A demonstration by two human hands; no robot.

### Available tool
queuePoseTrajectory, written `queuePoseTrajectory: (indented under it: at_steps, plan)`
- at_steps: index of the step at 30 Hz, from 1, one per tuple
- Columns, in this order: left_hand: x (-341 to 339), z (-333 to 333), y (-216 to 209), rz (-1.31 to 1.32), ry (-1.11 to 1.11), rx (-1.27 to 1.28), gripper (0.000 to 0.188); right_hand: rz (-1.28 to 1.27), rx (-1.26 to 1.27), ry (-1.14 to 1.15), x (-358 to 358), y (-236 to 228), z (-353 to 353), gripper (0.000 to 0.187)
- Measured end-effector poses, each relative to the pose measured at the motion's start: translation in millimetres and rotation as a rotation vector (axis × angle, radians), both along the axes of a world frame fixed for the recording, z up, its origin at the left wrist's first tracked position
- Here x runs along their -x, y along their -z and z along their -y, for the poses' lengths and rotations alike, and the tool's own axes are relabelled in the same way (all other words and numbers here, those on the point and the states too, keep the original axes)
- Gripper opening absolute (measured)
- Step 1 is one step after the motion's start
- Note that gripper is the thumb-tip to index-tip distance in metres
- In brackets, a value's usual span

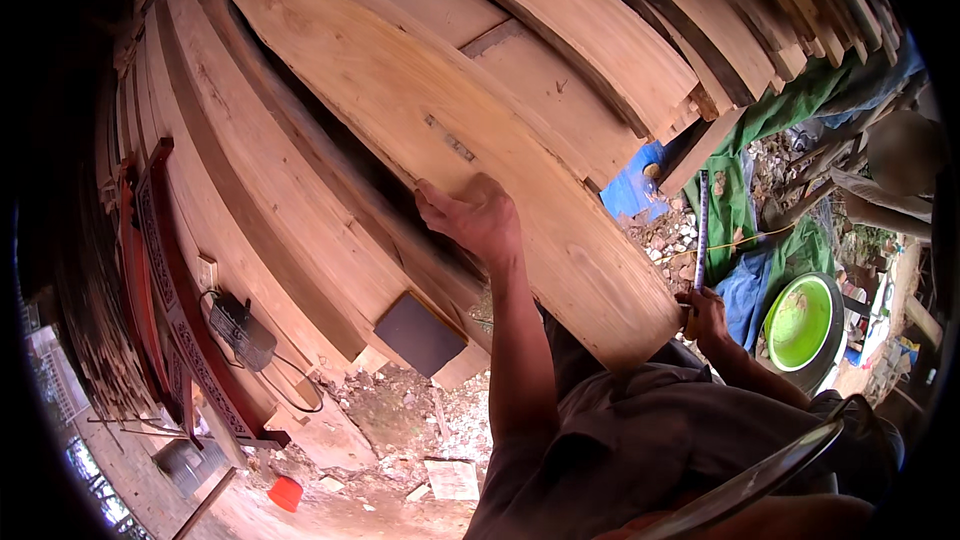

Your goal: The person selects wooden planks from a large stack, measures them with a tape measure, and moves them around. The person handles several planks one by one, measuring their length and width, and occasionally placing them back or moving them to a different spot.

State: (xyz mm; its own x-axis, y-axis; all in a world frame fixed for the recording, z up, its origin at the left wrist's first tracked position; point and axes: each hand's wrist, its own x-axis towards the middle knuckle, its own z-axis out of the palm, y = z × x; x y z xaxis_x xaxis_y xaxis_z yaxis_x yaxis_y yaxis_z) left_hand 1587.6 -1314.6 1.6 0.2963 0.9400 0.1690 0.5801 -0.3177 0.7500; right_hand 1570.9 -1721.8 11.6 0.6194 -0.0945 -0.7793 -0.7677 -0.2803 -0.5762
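Observation:
A long, light-brown wooden plank (pixel 540 210) runs diagonally from the far left to near my body. Two small dark marks lie on its face. My left hand (pixel 478 220) rests on the plank's left side, its fingers curled at the edge. Just right of the plank's near end, my right hand (pixel 706 317) is closed round the lower end of a tape measure (pixel 702 225). Its narrow, pale, marked blade points away from me. Part of my right hand's grip is hidden.
More planks (pixel 600 40) are stacked beyond and to both sides. At left lie a carved red-brown wooden piece (pixel 180 310), a black adapter-like box with a cord (pixel 242 332) and a dark square pad (pixel 420 332). A green basin (pixel 800 320), tarps (pixel 738 210) and a red cup (pixel 285 493) are around.

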Motion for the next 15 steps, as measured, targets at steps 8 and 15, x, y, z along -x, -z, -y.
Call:
queuePoseTrajectory:
  at_steps: [8, 15]
  plan:
    - [-22, -11, -19, -0.061, -0.129, 0.213, 0.093, 0.009, 0.117, -0.063, 2, 2, -3, 0.033]
    - [-35, -25, -33, -0.209, -0.222, 0.265, 0.089, 0.069, 0.171, -0.113, 2, -6, -17, 0.034]
